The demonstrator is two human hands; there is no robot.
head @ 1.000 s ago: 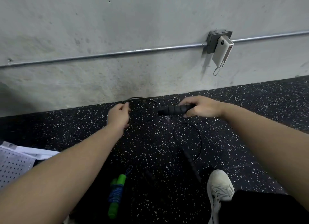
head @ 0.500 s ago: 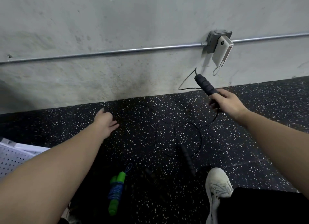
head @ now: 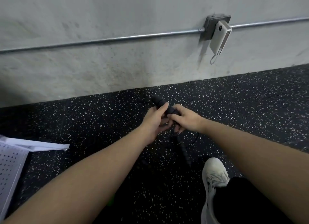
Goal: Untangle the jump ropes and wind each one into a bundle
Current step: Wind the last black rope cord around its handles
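Left hand [head: 153, 119] curled round black handle [head: 161, 104], fingers wrapped over its middle. Right hand [head: 187, 119] grips same handle at lower end, at 3 o'clock of left hand, fingers touching it. Handle tilted, free tip toward 11 o'clock. Second handle [head: 184, 150] lies on floor [head: 250, 107] at 6 o'clock of hands, thin cord [head: 194, 140] looping beside it. Floor black, white-speckled. Grey wall [head: 117, 15] at 12 o'clock with pipe [head: 117, 38], box [head: 214, 26]. White shoe [head: 214, 172] at 5 o'clock; perforated white panel [head: 10, 165] at 8 o'clock.
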